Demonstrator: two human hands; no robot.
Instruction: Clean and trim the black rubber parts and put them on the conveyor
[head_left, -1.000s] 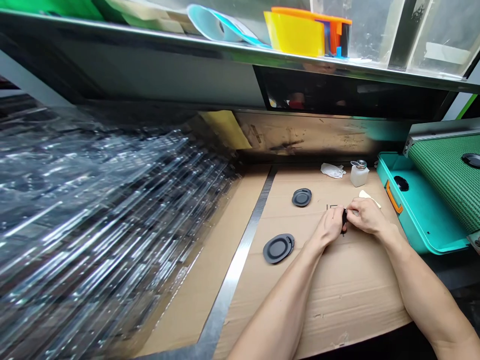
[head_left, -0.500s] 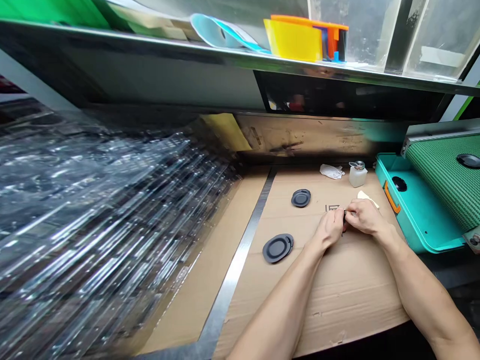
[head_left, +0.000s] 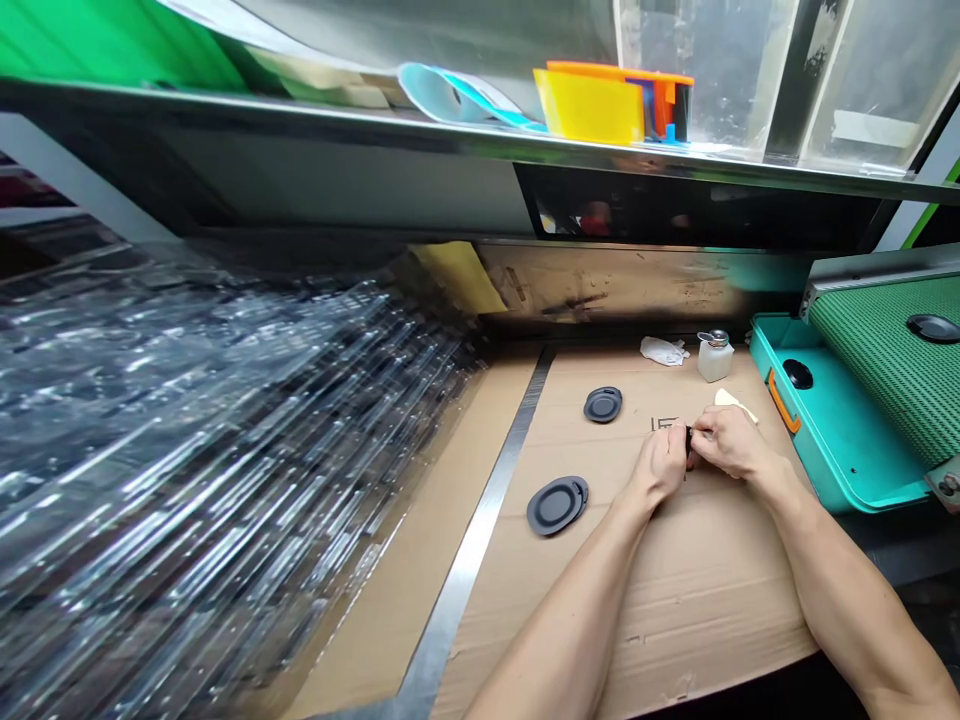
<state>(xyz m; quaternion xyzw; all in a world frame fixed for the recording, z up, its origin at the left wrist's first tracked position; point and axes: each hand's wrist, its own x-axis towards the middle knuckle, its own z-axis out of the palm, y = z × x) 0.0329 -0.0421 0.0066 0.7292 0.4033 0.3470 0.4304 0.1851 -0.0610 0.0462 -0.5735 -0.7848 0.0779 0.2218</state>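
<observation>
My left hand (head_left: 663,462) is closed on a small black part (head_left: 688,440), mostly hidden by the fingers and seen edge-on above the cardboard sheet (head_left: 675,600). From the right, my right hand (head_left: 726,440) pinches at the same part; whether it also holds something small, I cannot make out. Two dark grey, rounded flat parts lie to the left: a nearer one (head_left: 556,506) and a farther one (head_left: 603,404). Just beyond my right hand lies a pale yellow piece (head_left: 735,402). A squat translucent bottle (head_left: 715,358) with a metal top stands behind it, beside a crumpled white wad (head_left: 664,350).
At right, a teal bin (head_left: 847,480) with an orange handle holds a black round part (head_left: 797,374). A green conveyor belt (head_left: 892,330) carries another dark part (head_left: 934,328). Stacked clear plastic trays (head_left: 225,480) fill the left. A shelf with a yellow-orange container (head_left: 592,105) spans overhead.
The view has tilted slightly, so the scene sits a little lower. Both hands stay together at the black part, with only slight finger movement.
</observation>
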